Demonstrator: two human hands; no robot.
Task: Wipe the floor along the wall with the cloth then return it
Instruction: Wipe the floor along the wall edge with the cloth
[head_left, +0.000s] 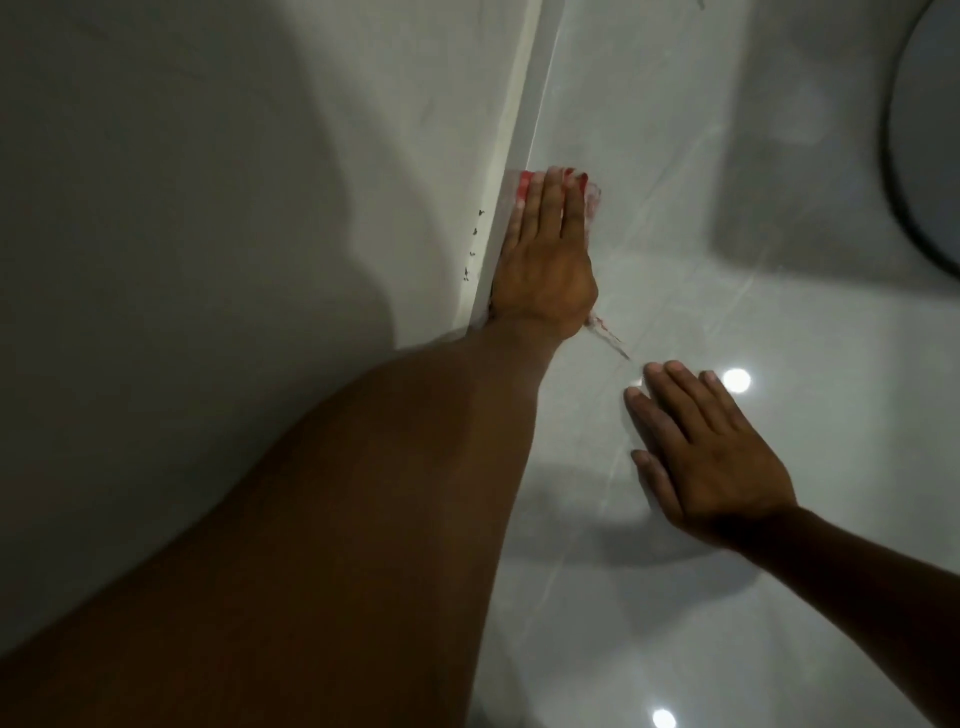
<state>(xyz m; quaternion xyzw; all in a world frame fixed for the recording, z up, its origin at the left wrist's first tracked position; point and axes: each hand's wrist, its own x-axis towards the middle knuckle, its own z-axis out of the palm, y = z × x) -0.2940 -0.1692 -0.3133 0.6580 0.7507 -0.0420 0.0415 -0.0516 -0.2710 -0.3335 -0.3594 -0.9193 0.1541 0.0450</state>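
A red and white cloth (592, 195) lies on the glossy white tiled floor (675, 260), right against the white baseboard (514, 171) of the wall. My left hand (545, 260) presses flat on the cloth and hides most of it; red edges show past my fingertips, and a corner trails out near my wrist. My right hand (701, 452) rests palm down on the bare floor nearer to me, fingers spread, holding nothing.
The grey-white wall (234, 208) fills the left side, with small dark specks (474, 244) beside the baseboard. A large dark round object (930, 130) stands at the far right edge. Ceiling lights reflect in the tiles near my right hand.
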